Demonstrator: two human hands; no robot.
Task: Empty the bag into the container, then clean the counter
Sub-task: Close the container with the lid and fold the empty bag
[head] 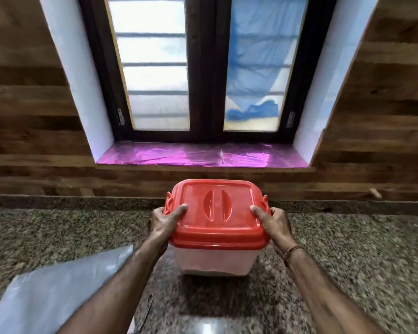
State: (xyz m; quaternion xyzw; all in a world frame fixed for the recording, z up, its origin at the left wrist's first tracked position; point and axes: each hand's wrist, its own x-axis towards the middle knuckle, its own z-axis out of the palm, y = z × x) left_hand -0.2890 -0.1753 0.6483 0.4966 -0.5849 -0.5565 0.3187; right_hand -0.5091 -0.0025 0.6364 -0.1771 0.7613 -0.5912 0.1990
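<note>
The red lid [217, 213] hides whatever the container [215, 260] holds, and its frosted wall shows only a dim grey band at the base. At 7 o'clock the flat plastic bag [53, 295] runs off the left and bottom edges. Both forearms leave at 6 o'clock; the counter [362, 261] is blurred at 4 o'clock.

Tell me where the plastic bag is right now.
In the head view, the plastic bag lies flat on the granite counter at lower left, beside the left forearm and left of the red-lidded container.
</note>
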